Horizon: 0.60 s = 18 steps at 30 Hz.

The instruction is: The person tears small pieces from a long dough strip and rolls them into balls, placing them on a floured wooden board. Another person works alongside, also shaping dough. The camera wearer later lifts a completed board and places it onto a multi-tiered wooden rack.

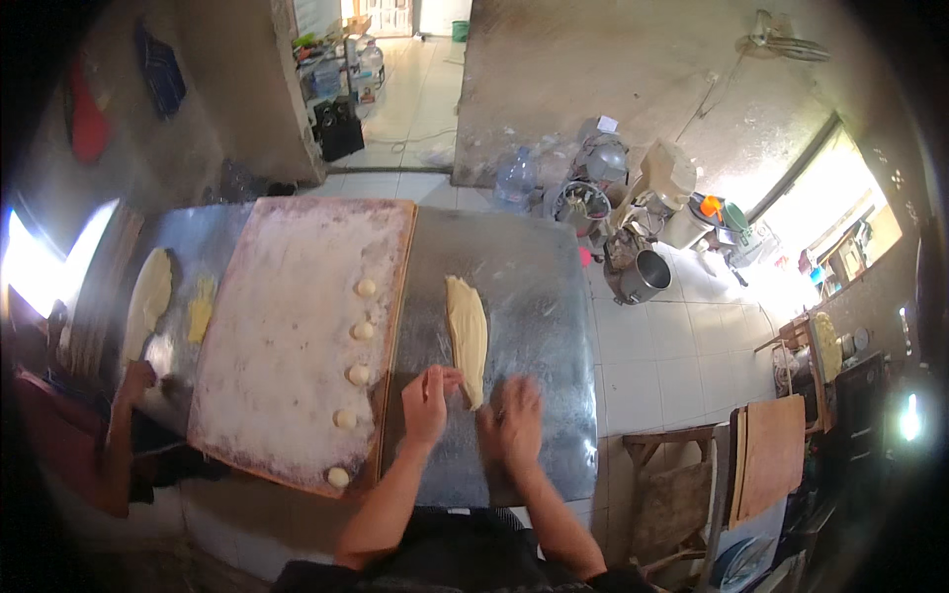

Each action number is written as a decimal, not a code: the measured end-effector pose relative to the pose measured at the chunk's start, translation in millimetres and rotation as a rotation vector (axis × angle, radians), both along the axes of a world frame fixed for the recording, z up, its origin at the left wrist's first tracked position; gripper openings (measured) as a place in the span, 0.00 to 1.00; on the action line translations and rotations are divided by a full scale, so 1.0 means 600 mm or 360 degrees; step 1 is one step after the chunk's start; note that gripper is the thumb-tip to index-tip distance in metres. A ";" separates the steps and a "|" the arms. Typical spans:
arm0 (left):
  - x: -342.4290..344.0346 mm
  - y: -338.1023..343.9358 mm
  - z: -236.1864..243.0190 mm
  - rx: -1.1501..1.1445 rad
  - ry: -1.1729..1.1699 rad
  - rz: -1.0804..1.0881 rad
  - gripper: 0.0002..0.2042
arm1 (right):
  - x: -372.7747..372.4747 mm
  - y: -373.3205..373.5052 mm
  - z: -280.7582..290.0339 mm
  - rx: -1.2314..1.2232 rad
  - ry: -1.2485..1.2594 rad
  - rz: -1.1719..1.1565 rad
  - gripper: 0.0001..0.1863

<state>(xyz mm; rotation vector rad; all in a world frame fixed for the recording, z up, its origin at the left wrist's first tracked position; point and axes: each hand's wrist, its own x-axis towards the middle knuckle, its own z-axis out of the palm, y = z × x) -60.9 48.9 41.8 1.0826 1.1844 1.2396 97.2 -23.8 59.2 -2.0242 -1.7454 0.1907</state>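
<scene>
A long, pale strip of dough lies on the dark metal tabletop, its narrow end toward me. My left hand is closed, its thumb and fingertips pinching the side of the dough near that end. Just right of the dough tip, my right hand lies palm down over the metal with its fingers stretched out, slightly blurred. Whatever may be under its palm is hidden. To the left, several small dough balls sit in a row along the right edge of a floured wooden board.
At far left, another person's hand is beside a second dough strip and a yellow smear. Beyond the metal tabletop stand a metal pot and a water jug. Wooden boards stand at right.
</scene>
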 end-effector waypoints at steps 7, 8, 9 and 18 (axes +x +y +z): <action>-0.024 -0.020 -0.017 -0.0010 0.0072 -0.0072 0.25 | 0.061 -0.011 -0.060 0.0030 -0.0173 -0.0287 0.32; -0.020 -0.021 -0.015 -0.0051 0.0039 -0.0072 0.25 | 0.038 0.016 -0.054 0.0047 -0.0061 -0.0197 0.33; -0.017 -0.011 -0.011 -0.0074 0.0010 -0.0080 0.25 | 0.025 0.038 -0.054 0.0082 0.0055 -0.0114 0.33; -0.024 -0.051 -0.008 -0.0165 -0.0023 -0.0156 0.25 | 0.030 0.073 -0.038 0.0038 0.0035 -0.0058 0.34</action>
